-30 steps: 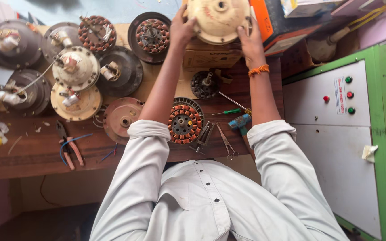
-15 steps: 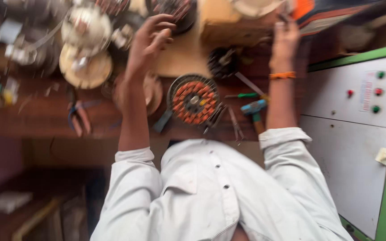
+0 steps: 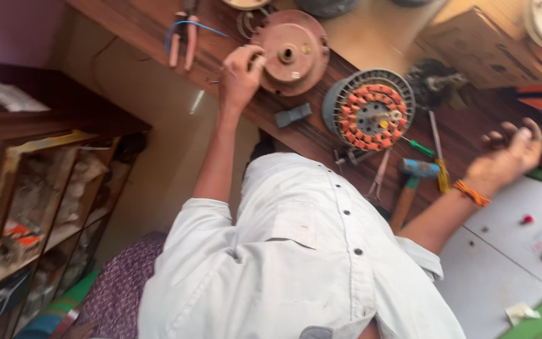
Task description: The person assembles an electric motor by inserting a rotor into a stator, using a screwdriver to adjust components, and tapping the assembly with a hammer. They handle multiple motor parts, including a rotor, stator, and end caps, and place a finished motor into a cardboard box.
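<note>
Since half a second ago: left hand (image 3: 241,76) shifted onto rim of reddish round motor cover (image 3: 290,53), fingers curled gripping its edge. Cover flat on wooden bench (image 3: 321,135), just right of that hand. Right hand (image 3: 510,158) open, empty, well apart beyond copper-wound stator (image 3: 370,108).

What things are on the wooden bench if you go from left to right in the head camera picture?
Pliers with pink handles → left hand → round reddish motor cover → small grey block → round motor part with orange coils → blue-headed hammer → right hand.
</note>
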